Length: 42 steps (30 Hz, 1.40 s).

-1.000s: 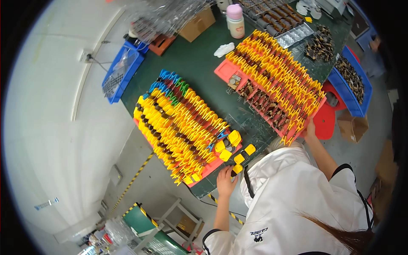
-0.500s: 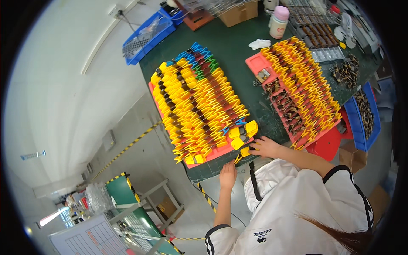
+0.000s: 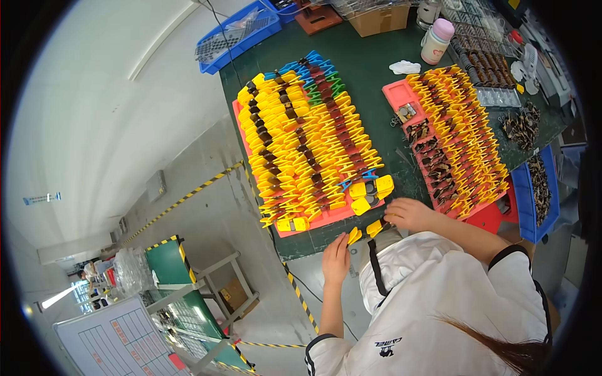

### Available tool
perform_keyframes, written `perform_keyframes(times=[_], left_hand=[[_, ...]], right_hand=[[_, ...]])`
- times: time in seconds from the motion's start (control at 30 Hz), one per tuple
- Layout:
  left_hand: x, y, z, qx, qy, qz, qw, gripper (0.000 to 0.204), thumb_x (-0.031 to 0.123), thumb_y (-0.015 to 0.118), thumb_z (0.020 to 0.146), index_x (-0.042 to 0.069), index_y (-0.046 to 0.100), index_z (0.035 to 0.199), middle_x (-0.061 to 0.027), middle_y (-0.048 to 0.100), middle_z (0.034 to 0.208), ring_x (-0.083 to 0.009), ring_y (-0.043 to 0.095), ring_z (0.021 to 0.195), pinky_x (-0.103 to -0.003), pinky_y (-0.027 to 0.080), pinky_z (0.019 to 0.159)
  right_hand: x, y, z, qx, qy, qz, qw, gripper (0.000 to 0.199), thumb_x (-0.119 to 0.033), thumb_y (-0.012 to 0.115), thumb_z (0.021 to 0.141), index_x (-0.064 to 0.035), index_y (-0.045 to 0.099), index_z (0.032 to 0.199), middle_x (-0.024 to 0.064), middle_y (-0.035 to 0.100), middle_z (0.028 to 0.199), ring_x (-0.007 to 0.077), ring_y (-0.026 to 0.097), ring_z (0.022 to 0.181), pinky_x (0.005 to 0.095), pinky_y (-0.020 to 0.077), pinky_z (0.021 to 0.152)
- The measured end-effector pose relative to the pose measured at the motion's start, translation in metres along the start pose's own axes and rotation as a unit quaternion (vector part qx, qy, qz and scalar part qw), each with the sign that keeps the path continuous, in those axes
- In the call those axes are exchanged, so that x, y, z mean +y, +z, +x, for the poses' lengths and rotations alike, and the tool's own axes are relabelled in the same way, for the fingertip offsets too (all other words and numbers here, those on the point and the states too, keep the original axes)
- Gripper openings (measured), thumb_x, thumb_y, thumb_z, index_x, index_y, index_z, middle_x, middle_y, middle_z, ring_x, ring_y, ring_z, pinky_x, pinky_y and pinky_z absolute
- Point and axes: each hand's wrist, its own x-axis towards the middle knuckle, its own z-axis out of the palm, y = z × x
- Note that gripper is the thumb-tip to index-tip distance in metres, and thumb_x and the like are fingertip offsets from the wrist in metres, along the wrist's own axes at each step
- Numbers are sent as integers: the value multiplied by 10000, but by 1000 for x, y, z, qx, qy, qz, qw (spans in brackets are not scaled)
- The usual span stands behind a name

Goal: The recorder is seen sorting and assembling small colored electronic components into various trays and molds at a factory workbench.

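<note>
Left hand: I see it pinching a yellow clip below the red tray.
Right hand: closed on another yellow clip, beside that tray.

You wear a white short-sleeved top, loose and softly creased across the shoulders and back. Each sleeve ends in a dark band, black or perhaps deep navy; the fisheye rim makes the shade hard to settle. A small dark emblem with a line of lettering sits low on the fabric near the lower edge of the view. A narrow black strap runs down the front of the top near the collar. Long reddish-brown hair falls across the lower right of the cloth. Your left hand and right hand are bare, with no gloves, rings or watch showing, and both forearms are uncovered below the sleeves.
</note>
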Motion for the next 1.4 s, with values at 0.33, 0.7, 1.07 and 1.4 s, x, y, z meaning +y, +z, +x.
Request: perform_keyframes(times=[0.33, 0.7, 1.07, 1.4], left_hand=[[-17, -31, 70, 26, 73, 180, 981, 402, 52, 558, 756, 122, 596, 1150, -27, 586, 1043, -211, 549, 996, -380, 397, 899], [-18, -18, 72, 126, 50, 216, 967, 375, 108, 609, 790, 210, 620, 1150, 22, 573, 1083, -167, 524, 1015, -370, 361, 894], [-11, -9, 68, 185, 10, 151, 971, 403, 31, 664, 710, 207, 678, 1072, -1, 583, 1053, -207, 534, 971, -352, 399, 833], [-11, -4, 66, 202, -1, 216, 955, 404, 124, 708, 778, 206, 625, 1164, -5, 569, 1130, -216, 509, 1003, -359, 371, 842]], right_hand=[[24, -12, 8, 1, 20, 32, 999, 256, -141, 619, 737, -72, 597, 982, 95, 613, 1061, 252, 604, 968, 343, 504, 827], [26, -14, 41, 62, 23, -10, 998, 289, -125, 622, 730, -67, 593, 1011, 94, 600, 1052, 247, 603, 882, 336, 512, 749], [25, -6, 49, 118, 76, -38, 989, 187, -133, 588, 720, -101, 602, 903, 20, 603, 916, 177, 580, 913, 310, 451, 801], [22, -6, 33, 100, 105, -38, 989, 204, -144, 583, 762, -97, 606, 959, 17, 587, 963, 173, 565, 934, 305, 443, 780]])
